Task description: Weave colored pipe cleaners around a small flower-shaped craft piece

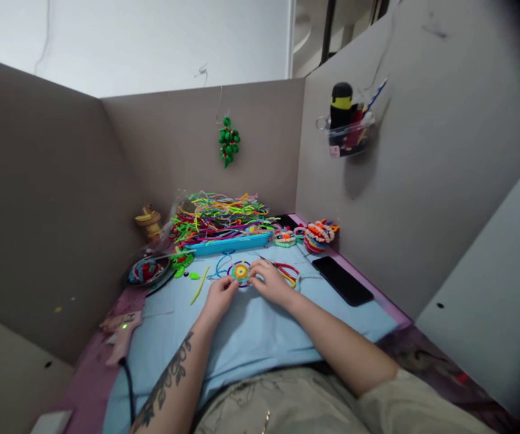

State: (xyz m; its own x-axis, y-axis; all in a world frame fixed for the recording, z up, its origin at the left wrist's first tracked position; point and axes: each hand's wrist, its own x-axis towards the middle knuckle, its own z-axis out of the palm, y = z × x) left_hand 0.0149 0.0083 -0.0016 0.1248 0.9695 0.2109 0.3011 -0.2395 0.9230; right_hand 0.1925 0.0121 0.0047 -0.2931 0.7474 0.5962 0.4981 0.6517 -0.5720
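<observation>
A round coiled disc [240, 272] with an orange and yellow centre, a teal band and a purple outer ring is held over the blue cloth. At its lower left edge, the fingertips of my left hand [222, 295] pinch it. My right hand [272, 283] closes its fingers on the disc's right edge. Thin blue strands [222, 265] lie just left of the disc. Red and yellow cords [291, 272] curve out beyond my right hand. A single yellow-green strand [199, 286] rests to the left.
Behind stands a blue tray [230, 243] heaped with colourful strands [224, 217]. A black phone [342, 281] lies right. A pink glue gun [125, 337] with a green light sits left, its cable running forward. Grey panels [260, 108] enclose the table. A round dish [155, 280] is at far left.
</observation>
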